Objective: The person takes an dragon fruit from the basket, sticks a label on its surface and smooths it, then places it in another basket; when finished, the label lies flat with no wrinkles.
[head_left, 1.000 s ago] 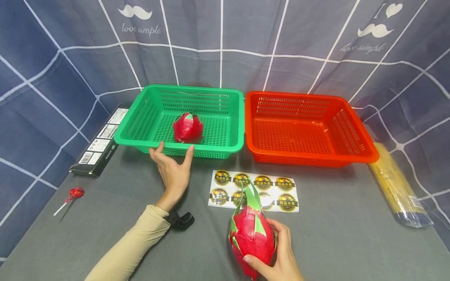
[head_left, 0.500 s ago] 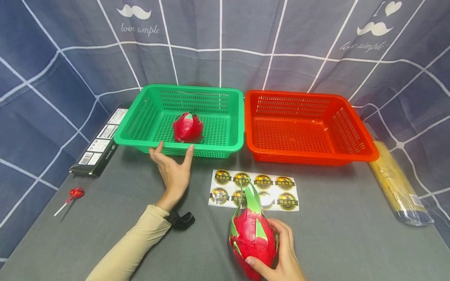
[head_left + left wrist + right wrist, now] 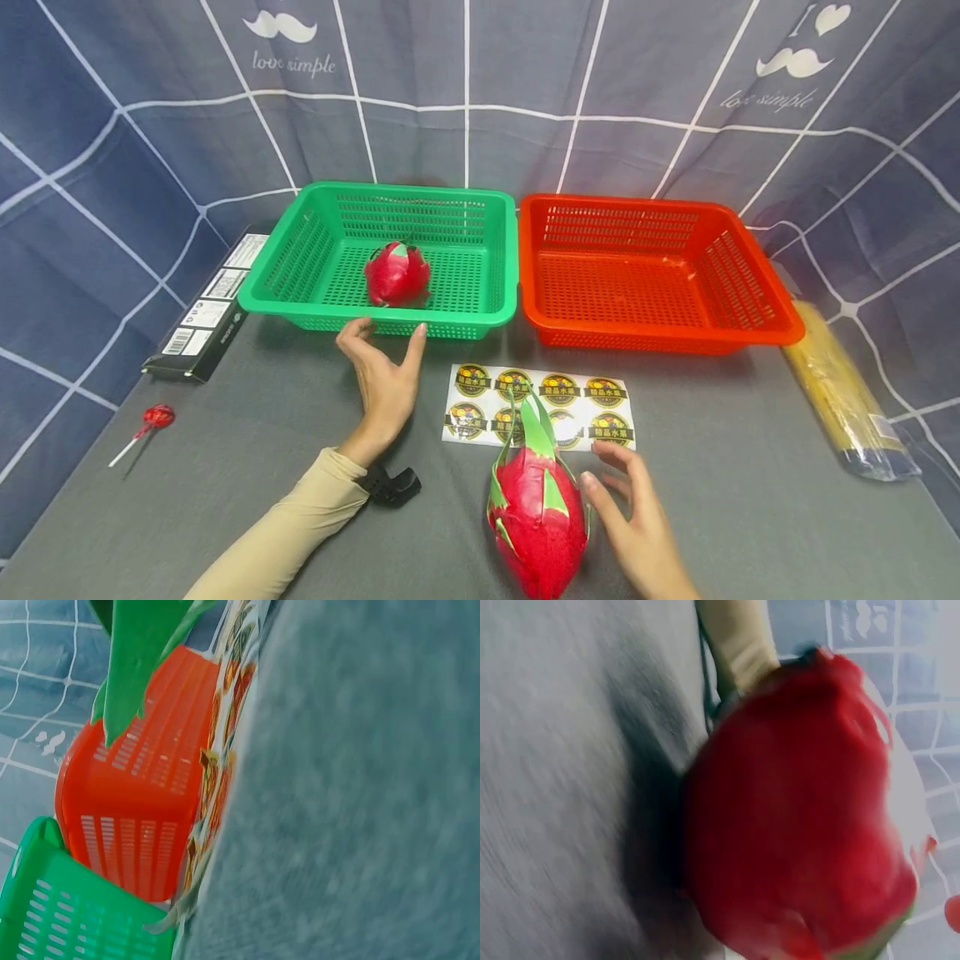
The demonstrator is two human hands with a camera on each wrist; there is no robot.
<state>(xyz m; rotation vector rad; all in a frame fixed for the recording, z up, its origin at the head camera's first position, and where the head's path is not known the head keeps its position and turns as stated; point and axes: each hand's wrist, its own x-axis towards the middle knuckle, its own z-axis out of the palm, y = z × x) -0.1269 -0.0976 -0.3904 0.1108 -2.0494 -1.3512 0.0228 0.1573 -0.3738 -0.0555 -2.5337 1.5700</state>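
A red dragon fruit (image 3: 542,517) with green leaf tips lies on the grey cloth at the front, its leaves overlapping a sheet of round stickers (image 3: 463,421). Just to its right is my right hand (image 3: 633,521), thumb and fingers spread apart, holding nothing. The fruit fills much of the right wrist view. My left hand (image 3: 386,387) is at the front wall of the green basket (image 3: 382,315), thumb and fingers apart and nothing between them. A second dragon fruit (image 3: 397,275) sits inside that basket. In the left wrist view a green leaf (image 3: 139,667) hangs at the top.
To the right of the green basket stands a red basket (image 3: 637,337). A black and white box (image 3: 210,312) lies at the left, with a lollipop (image 3: 156,417) near it. A clear-wrapped yellow pack (image 3: 847,387) lies at the right. A checked curtain (image 3: 420,58) hangs behind.
My right hand has let go of the dragon fruit and moved right, away from it. My left hand has come off the green basket's rim and shifted slightly right.
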